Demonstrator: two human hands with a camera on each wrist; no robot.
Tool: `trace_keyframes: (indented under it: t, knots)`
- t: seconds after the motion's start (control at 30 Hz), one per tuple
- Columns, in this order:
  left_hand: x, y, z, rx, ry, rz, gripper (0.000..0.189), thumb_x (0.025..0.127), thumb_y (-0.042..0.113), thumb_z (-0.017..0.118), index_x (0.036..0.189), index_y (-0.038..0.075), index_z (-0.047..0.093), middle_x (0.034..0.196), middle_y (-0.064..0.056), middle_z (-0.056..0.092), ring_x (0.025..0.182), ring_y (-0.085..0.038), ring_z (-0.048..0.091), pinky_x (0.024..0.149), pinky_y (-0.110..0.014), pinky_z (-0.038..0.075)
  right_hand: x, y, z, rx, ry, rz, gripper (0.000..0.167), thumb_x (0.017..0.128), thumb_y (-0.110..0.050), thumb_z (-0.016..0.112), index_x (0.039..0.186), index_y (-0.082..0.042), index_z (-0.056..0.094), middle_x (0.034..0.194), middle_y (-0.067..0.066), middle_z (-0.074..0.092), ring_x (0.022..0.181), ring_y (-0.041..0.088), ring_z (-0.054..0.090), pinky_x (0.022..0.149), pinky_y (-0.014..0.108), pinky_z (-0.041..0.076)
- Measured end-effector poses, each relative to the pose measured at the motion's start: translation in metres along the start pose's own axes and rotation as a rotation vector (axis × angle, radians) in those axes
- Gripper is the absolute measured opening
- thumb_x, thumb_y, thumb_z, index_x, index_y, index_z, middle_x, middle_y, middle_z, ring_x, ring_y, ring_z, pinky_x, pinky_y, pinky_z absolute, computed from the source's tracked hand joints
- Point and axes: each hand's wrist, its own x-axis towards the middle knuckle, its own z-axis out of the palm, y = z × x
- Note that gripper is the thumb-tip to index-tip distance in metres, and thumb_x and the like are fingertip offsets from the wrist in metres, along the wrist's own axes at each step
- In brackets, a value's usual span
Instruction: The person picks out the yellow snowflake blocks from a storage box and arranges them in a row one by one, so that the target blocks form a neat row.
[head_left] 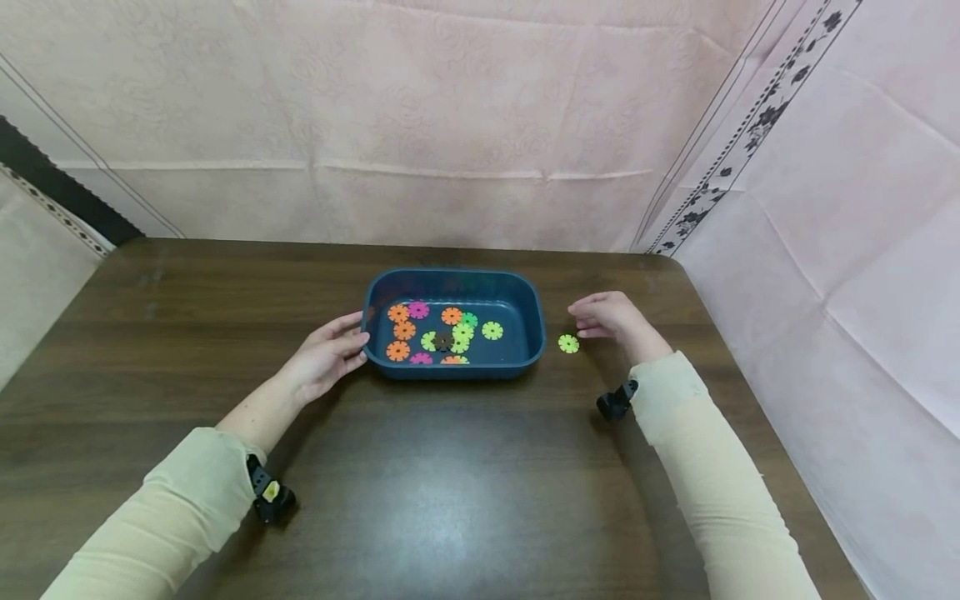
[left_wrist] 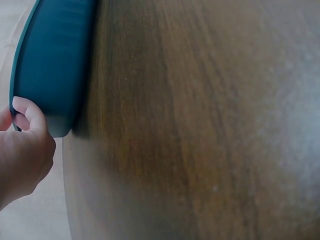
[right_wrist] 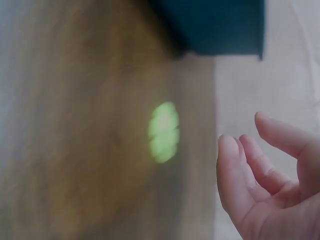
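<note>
A dark blue tray (head_left: 528,333) stands on the table with several flower-shaped discs in it, among them an orange disc (head_left: 397,351), a pink disc (head_left: 418,310) and a yellow-green disc (head_left: 492,331). My left hand (head_left: 330,354) pinches the tray's left rim, the thumb on the near face in the left wrist view. To the right of the tray, one more yellow-green disc (head_left: 568,343) lies on the wood. Just beyond and to the right of it is my right hand (head_left: 611,317), fingers loosely bent and apart from the thumb, holding nothing; the right wrist view is blurred.
The brown wooden table (head_left: 420,483) reaches to a pale cloth backdrop (head_left: 420,125) behind and at the sides. A black wrist camera (head_left: 273,492) is strapped on the left arm, another wrist camera (head_left: 617,402) on the right.
</note>
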Motion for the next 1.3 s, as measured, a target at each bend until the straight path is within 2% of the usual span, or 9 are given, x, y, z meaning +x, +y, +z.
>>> trace_keyframes:
  t: [0.17,0.23,0.43,0.57,0.73,0.9,1.07,1.2,1.3]
  knots:
    - [0.0,0.0,0.0,-0.007,0.002,0.001,0.066,0.096,0.014,0.051,0.15,0.007,0.014,0.103,0.003,0.051,0.081,-0.004,0.054,0.072,-0.015,0.048,-0.008,-0.028,0.011,0.024,-0.009,-0.075,0.041,0.092,-0.013,0.058,0.126,0.008,0.048,0.079,-0.002,0.06,0.073,0.009,0.061,0.07,0.023,0.056]
    - [0.0,-0.001,0.0,-0.015,0.001,-0.001,0.066,0.096,0.013,0.051,0.15,0.007,0.014,0.102,0.003,0.052,0.081,-0.004,0.054,0.072,-0.015,0.048,-0.01,-0.038,0.02,0.03,-0.021,-0.105,0.042,0.092,-0.014,0.059,0.127,0.007,0.048,0.083,0.0,0.062,0.073,0.009,0.062,0.071,0.024,0.056]
    - [0.0,-0.002,0.001,-0.047,-0.006,0.001,0.067,0.096,0.012,0.052,0.149,0.006,0.013,0.098,0.004,0.055,0.081,-0.005,0.055,0.071,-0.015,0.048,-0.011,-0.059,0.054,0.004,-0.079,-0.145,0.039,0.091,-0.018,0.061,0.124,0.003,0.054,0.112,0.019,0.061,0.091,0.022,0.065,0.076,0.028,0.056]
    - [-0.001,-0.002,0.002,-0.06,0.002,-0.001,0.066,0.095,0.012,0.053,0.149,0.006,0.014,0.095,0.005,0.056,0.078,-0.004,0.055,0.071,-0.015,0.048,-0.007,-0.064,0.076,-0.043,-0.115,-0.125,0.037,0.092,-0.017,0.06,0.122,0.002,0.055,0.127,0.024,0.055,0.111,0.033,0.058,0.082,0.033,0.055]
    - [-0.001,-0.002,0.002,-0.056,0.009,0.003,0.065,0.095,0.012,0.052,0.149,0.006,0.016,0.094,0.005,0.056,0.078,-0.004,0.055,0.071,-0.015,0.048,0.0,-0.063,0.096,-0.167,-0.114,-0.084,0.036,0.09,-0.016,0.063,0.121,0.001,0.055,0.125,0.02,0.057,0.114,0.033,0.058,0.088,0.038,0.052]
    - [-0.001,-0.002,0.003,-0.041,0.003,0.011,0.064,0.096,0.011,0.051,0.149,0.005,0.015,0.096,0.004,0.054,0.079,-0.004,0.055,0.072,-0.015,0.047,0.007,-0.059,0.107,-0.339,-0.081,-0.056,0.035,0.087,-0.015,0.067,0.117,-0.001,0.057,0.118,0.016,0.058,0.106,0.029,0.059,0.087,0.037,0.053]
    - [0.0,-0.003,0.003,-0.033,0.009,0.017,0.062,0.097,0.009,0.049,0.148,0.004,0.015,0.094,0.005,0.055,0.079,-0.003,0.056,0.072,-0.015,0.048,0.012,-0.056,0.115,-0.483,-0.07,-0.042,0.035,0.085,-0.014,0.069,0.116,-0.002,0.058,0.12,0.014,0.055,0.109,0.027,0.056,0.086,0.036,0.053]
    - [0.0,-0.002,0.002,-0.029,0.011,0.018,0.062,0.097,0.009,0.049,0.148,0.004,0.015,0.094,0.005,0.054,0.079,-0.004,0.055,0.072,-0.015,0.048,0.012,-0.052,0.12,-0.599,-0.053,-0.071,0.027,0.083,-0.013,0.071,0.105,-0.003,0.059,0.115,0.011,0.057,0.102,0.024,0.058,0.082,0.036,0.055]
    - [0.0,-0.002,0.001,-0.023,0.012,0.013,0.063,0.096,0.011,0.05,0.149,0.005,0.015,0.096,0.005,0.054,0.08,-0.004,0.056,0.072,-0.015,0.048,0.013,-0.048,0.123,-0.674,-0.031,-0.099,0.018,0.081,-0.012,0.072,0.092,-0.005,0.06,0.101,0.007,0.059,0.087,0.021,0.06,0.076,0.034,0.055]
